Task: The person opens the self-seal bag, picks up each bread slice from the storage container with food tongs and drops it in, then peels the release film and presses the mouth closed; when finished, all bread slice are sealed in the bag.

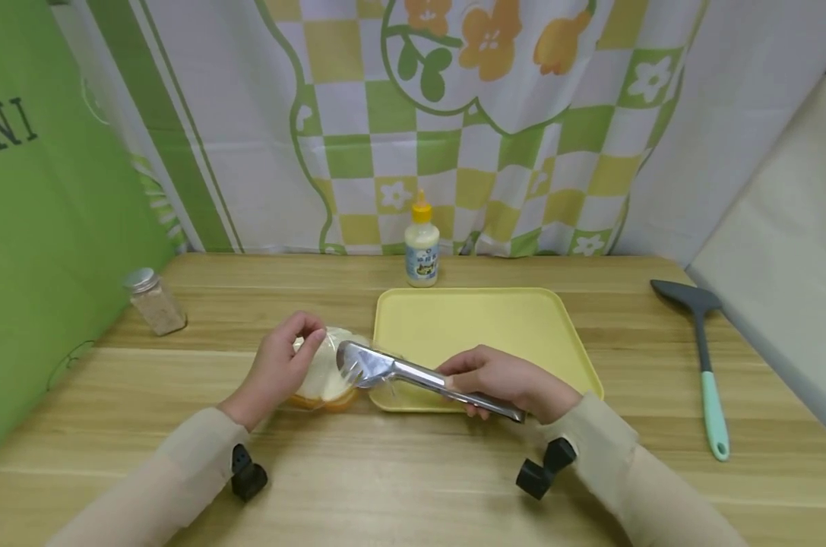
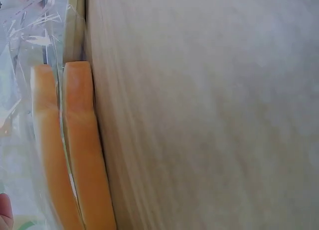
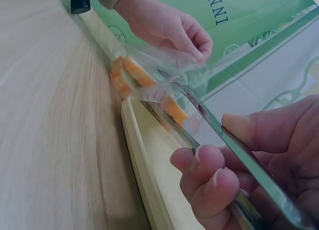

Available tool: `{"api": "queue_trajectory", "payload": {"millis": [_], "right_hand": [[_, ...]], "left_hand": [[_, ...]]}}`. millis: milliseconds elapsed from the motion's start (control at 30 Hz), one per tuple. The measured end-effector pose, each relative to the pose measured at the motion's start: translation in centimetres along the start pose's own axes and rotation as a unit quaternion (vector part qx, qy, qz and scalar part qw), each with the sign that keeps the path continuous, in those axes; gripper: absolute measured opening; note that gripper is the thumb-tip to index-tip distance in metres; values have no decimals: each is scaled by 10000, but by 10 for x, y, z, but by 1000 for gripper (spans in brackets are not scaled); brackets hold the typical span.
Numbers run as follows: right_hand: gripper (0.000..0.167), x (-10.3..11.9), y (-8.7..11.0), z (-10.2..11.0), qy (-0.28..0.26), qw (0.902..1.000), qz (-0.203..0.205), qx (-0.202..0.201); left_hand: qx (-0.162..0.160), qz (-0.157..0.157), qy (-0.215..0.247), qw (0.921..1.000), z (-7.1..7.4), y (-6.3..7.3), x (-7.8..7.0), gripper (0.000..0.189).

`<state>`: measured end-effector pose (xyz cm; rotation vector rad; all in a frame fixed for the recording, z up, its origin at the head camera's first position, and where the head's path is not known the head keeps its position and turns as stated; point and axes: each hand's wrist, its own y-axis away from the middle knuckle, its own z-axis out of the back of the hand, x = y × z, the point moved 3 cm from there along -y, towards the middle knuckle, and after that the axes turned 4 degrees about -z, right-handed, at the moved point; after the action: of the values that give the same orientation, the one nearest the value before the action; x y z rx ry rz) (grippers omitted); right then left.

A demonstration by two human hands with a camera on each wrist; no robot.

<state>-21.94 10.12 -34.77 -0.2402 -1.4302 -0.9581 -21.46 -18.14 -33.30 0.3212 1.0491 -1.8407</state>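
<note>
Two slices of white bread [image 1: 325, 384] with orange-brown crusts lie stacked in a clear plastic bag [image 3: 179, 63], left of the yellow tray. My left hand [image 1: 283, 368] pinches the bag's upper film between thumb and fingertips, lifting it above the bread. My right hand [image 1: 498, 378] grips metal tongs [image 1: 422, 374], whose tips reach left into the bag's mouth at the bread. In the right wrist view, the tong arms stand apart, one above and one below the upper slice [image 3: 174, 109]. In the left wrist view the crusts [image 2: 82, 140] show side by side.
The yellow tray [image 1: 484, 319] lies beside the bag, under the tongs. A squeeze bottle with yellow cap [image 1: 422, 247] stands behind it. A seasoning jar [image 1: 156, 302] is at far left, a dark spatula with mint handle [image 1: 710, 395] at far right. Curtains [image 1: 495, 129] border the table.
</note>
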Motion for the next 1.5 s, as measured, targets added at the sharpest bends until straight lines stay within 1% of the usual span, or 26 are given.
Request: {"api": "queue_trajectory", "payload": {"millis": [133, 367, 600, 700, 767, 833, 933, 1033, 1100, 1200, 1300, 1433, 1500], "right_hand": [[31, -3, 3, 2, -44, 10000, 52, -44], [26, -5, -2, 1, 84, 9999, 86, -71], [25, -2, -15, -1, 144, 9998, 10, -135], [26, 0, -18, -1, 177, 9997, 0, -196], [27, 2, -18, -1, 303, 9992, 24, -251], [27, 5, -16, 1, 479, 9983, 82, -310], [29, 10, -12, 4, 764, 9964, 165, -342], [30, 11, -6, 8, 823, 9959, 153, -330], [31, 9, -1, 12, 773, 9964, 127, -325], [30, 2, 6, 19, 610, 9977, 66, -303], [30, -4, 13, 25, 533, 9983, 121, -200], [31, -10, 24, 35, 492, 9980, 393, -44], [33, -14, 30, 41, 442, 9975, 543, -32]], "left_hand": [[-39, -96, 37, 9999, 0, 0, -2, 5], [-109, -531, 63, 9985, -2, 1, -8, 4], [-131, -511, 31, 9986, 0, 1, -8, 4], [-225, -653, 34, 9976, 0, 1, -8, 6], [-256, -743, 17, 9969, 0, 0, -8, 7], [-241, -737, 14, 9970, 0, -1, -8, 7], [-180, -515, 39, 9985, 0, -2, -7, 5], [-149, -243, 61, 9996, 2, -2, -5, 4], [-162, -164, 64, 9997, 3, -2, -4, 4], [-175, -167, 34, 9997, 4, -2, -4, 4], [-206, -236, 2, 9995, 4, -2, -4, 4], [-248, -309, -9, 9992, 4, -2, -5, 4], [-266, -345, 4, 9991, 3, -2, -5, 5]]}}
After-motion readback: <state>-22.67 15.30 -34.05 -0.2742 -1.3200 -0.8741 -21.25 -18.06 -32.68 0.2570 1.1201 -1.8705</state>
